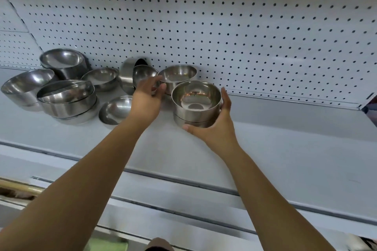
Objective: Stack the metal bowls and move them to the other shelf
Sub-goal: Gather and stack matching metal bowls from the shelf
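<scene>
Several metal bowls lie scattered on a white shelf (265,138). My right hand (216,126) wraps around a small stack of two nested bowls (196,104) standing on the shelf, thumb at the front, fingers on the right side. My left hand (145,100) reaches toward a single upright bowl (177,76) just behind the stack, fingers spread near its left rim, holding nothing. A tipped bowl (143,74) and another on its side (127,73) sit behind that hand.
More bowls stand at the left: a nested pile (67,100), a tilted large bowl (26,85), a stack at the back (63,63), two single bowls (102,77) (116,110). A perforated white back panel (244,26) rises behind the shelf.
</scene>
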`<act>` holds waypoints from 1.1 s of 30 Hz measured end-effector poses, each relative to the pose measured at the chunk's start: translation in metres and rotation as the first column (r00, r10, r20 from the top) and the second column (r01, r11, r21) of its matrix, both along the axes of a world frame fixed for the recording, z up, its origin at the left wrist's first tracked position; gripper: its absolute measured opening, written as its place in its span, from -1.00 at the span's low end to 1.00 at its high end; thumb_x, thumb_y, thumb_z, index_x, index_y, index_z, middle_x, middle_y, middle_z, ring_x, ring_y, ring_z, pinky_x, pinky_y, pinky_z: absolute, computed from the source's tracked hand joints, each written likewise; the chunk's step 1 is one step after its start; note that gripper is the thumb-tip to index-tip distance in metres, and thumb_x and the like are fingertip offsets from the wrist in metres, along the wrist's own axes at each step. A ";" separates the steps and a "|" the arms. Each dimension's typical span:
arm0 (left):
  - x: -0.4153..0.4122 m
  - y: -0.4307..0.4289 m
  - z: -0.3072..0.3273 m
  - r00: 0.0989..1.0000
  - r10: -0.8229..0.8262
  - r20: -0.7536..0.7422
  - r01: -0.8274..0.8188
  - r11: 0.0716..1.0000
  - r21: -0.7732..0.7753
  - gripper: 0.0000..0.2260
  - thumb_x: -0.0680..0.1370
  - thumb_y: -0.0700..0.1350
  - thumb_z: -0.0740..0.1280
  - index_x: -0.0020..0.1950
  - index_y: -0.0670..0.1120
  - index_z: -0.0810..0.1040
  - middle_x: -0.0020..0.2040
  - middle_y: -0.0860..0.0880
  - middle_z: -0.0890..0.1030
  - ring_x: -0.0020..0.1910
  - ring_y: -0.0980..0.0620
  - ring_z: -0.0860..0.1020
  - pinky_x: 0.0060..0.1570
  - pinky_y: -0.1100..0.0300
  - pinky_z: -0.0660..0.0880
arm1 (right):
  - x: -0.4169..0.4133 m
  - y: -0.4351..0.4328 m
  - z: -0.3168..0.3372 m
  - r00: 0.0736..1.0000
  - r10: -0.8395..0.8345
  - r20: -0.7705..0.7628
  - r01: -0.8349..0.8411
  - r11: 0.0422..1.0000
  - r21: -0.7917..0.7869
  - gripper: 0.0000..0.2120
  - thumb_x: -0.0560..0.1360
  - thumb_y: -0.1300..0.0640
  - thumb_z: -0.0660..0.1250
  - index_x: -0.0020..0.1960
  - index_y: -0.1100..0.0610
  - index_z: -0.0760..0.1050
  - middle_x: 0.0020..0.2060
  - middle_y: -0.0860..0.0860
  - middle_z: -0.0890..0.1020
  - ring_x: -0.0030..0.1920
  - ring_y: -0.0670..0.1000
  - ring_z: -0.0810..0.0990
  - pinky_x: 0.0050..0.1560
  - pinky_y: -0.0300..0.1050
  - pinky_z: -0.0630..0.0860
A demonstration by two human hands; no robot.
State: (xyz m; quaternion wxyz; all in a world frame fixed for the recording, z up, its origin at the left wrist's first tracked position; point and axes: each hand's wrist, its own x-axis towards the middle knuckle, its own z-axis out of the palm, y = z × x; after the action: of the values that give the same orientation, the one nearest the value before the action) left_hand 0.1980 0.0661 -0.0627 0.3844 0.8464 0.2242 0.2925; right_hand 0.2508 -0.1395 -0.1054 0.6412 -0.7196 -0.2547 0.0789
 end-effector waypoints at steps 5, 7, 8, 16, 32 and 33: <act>0.016 0.010 0.000 0.997 -0.026 -0.078 0.030 0.998 0.057 -0.75 0.63 -0.02 0.35 0.27 -0.07 0.59 0.10 -0.13 0.61 0.01 -0.12 0.62 0.11 -0.02 0.57 | 0.007 -0.026 -0.006 0.998 -0.067 -0.021 0.067 0.998 -0.001 0.31 0.11 0.04 0.77 0.54 -0.41 -0.03 0.38 -0.21 0.42 0.39 -0.16 0.50 0.43 0.01 0.50; 0.023 0.009 0.003 0.993 -0.020 -0.118 0.026 0.998 0.051 -0.69 0.61 0.00 0.38 0.32 -0.07 0.58 0.04 -0.07 0.63 -0.01 -0.07 0.61 0.06 0.05 0.56 | 0.011 -0.036 -0.007 0.997 -0.073 -0.031 0.073 0.997 0.010 0.30 0.12 0.05 0.77 0.54 -0.40 -0.03 0.33 -0.26 0.43 0.37 -0.16 0.52 0.42 0.05 0.51; 0.025 0.008 0.003 0.990 -0.012 -0.138 0.020 0.998 0.056 -0.65 0.60 0.02 0.40 0.35 -0.06 0.56 0.04 -0.03 0.62 0.00 -0.03 0.60 0.05 0.13 0.50 | 0.012 -0.039 -0.007 0.996 -0.077 -0.034 0.078 0.997 0.017 0.30 0.13 0.06 0.77 0.54 -0.39 -0.02 0.32 -0.28 0.43 0.36 -0.17 0.53 0.41 0.06 0.52; 0.030 0.008 0.000 0.990 0.043 -0.132 -0.031 0.995 0.096 -0.82 0.55 0.03 0.46 0.01 -0.05 0.60 -0.08 0.02 0.63 -0.07 -0.01 0.59 -0.18 0.25 0.39 | 0.017 -0.042 -0.014 0.996 -0.080 -0.026 0.081 0.996 0.025 0.29 0.15 0.08 0.77 0.56 -0.37 -0.03 0.32 -0.33 0.42 0.37 -0.19 0.52 0.43 0.05 0.49; -0.004 -0.031 0.045 0.954 -0.244 0.177 0.259 0.964 -0.066 -0.80 0.51 -0.13 0.51 0.11 -0.05 0.64 0.12 -0.04 0.67 0.07 0.25 0.61 0.06 0.46 0.45 | 0.019 -0.042 -0.014 0.998 -0.068 -0.017 0.068 0.997 0.038 0.25 0.19 0.17 0.76 0.57 -0.30 0.02 0.33 -0.34 0.41 0.28 -0.41 0.48 0.33 -0.24 0.50; -0.004 -0.032 0.046 0.948 -0.277 0.156 0.287 0.957 -0.049 -0.80 0.51 -0.11 0.52 0.11 0.00 0.65 0.12 -0.03 0.67 0.11 0.17 0.62 0.13 0.37 0.49 | 0.019 -0.042 -0.015 0.998 -0.065 -0.018 0.066 0.997 0.040 0.25 0.19 0.17 0.76 0.59 -0.28 0.02 0.34 -0.33 0.41 0.29 -0.41 0.47 0.33 -0.24 0.50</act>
State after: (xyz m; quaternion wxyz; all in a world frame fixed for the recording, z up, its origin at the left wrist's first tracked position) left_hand 0.1937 0.0345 -0.0169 0.4678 0.8315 0.0821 0.2882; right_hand 0.2699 -0.1818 -0.1202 0.6601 -0.7135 -0.2273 0.0587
